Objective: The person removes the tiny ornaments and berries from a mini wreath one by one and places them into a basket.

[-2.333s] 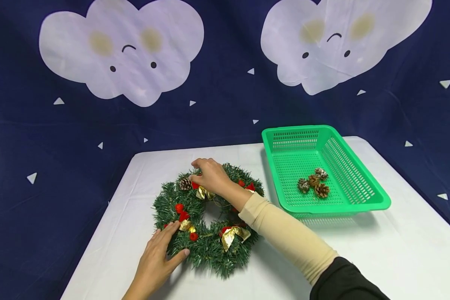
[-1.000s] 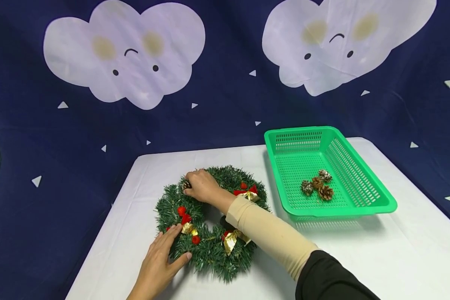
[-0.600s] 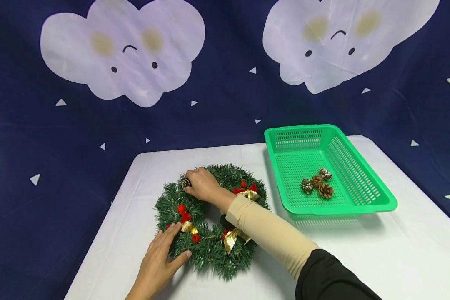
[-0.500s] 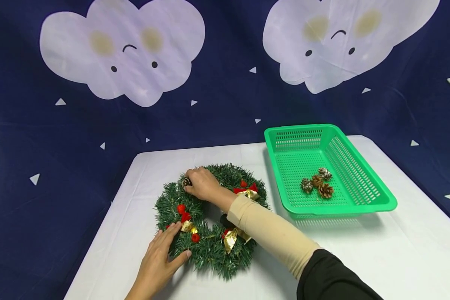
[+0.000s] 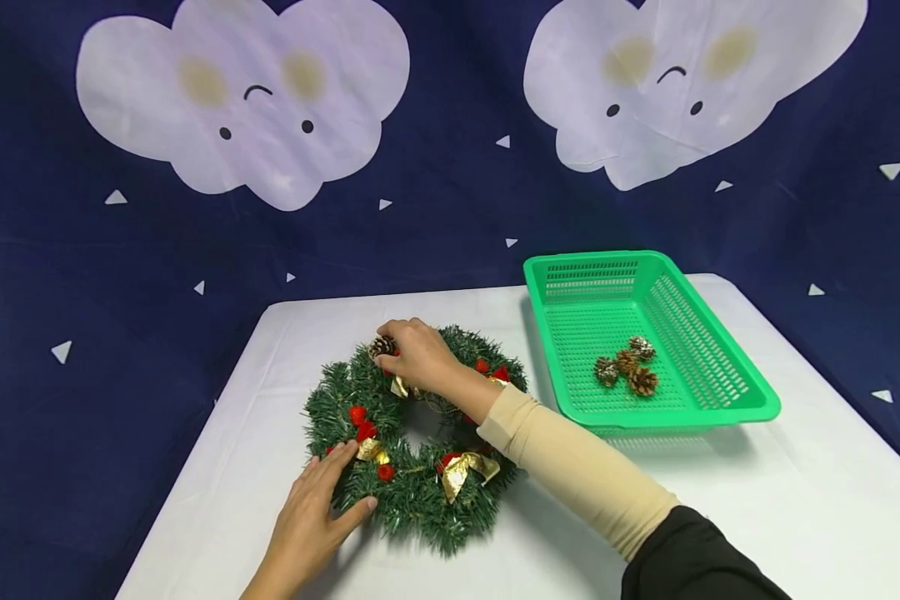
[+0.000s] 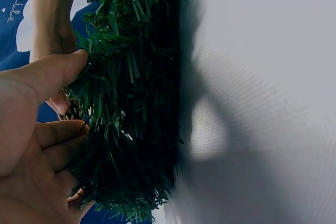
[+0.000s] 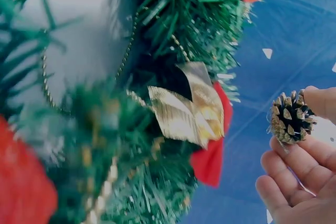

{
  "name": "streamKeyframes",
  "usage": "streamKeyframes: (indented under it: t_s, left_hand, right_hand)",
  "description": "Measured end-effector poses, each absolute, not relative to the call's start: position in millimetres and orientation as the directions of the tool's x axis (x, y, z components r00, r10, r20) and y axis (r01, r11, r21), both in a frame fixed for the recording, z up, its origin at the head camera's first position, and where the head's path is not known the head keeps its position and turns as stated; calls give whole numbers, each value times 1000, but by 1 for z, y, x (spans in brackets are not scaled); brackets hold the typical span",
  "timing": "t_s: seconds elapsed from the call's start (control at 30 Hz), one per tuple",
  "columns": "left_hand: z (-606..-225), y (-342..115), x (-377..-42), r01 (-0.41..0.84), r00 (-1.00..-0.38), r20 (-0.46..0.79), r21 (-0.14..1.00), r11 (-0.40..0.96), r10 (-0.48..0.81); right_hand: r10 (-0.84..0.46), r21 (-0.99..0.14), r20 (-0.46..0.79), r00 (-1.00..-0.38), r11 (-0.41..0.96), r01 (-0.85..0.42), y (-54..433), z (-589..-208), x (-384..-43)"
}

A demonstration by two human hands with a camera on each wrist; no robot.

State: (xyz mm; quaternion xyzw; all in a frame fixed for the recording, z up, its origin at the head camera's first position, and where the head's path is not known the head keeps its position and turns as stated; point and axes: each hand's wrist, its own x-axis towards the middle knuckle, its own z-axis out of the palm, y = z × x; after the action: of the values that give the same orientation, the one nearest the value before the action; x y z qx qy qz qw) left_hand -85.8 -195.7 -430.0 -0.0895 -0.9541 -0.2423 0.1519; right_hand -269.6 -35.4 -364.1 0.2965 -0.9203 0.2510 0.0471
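The person's right hand (image 5: 423,358) pinches one pine cone (image 5: 382,346) between the thumb and the fingers. Taking the wreath (image 5: 412,504) as a clock face in the head view, this cone is at about 11 o'clock, near the far edge. The right wrist view shows it apart from the green needles, so it seems to be held over the wreath and not seated in it. A thin strand, perhaps wire or thread, shows just below the cone.

The left hand (image 5: 311,500) lies at about 8 o'clock. Its fingers are straight, the thumb is spread away from them, and they touch the wreath without clamping it; I judge that this hand steadies it on the desk (image 5: 832,500). From the wreath's centre, the green basket (image 5: 675,418) is toward 2 o'clock, with four more pine cones (image 5: 642,381) inside.

The step in hand, in my judgement, is the handling of this single cone at the wreath. I cannot tell surely whether it is being attached or taken away. If it is to be attached, the next move calls for lowering it among the needles near the gold bow (image 5: 399,386) and securing the strand, while the left grip keeps light pressure. If the cone is let go too early, it could roll off the far edge.
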Motion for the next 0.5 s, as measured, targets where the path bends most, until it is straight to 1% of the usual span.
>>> streamKeyframes:
  t_s: [0.23, 0.5]
  left_hand:
    - [-430, -196, -86, 273, -920, 378, 427, 862, 105]
    - [-431, -196, -85, 265, -922, 376, 428, 864, 97]
  right_hand:
    - [-490, -502, 256, -833, 669, -548, -16, -351, -267]
    - [-453, -572, 259, -853, 640, -513, 6, -339, -261]
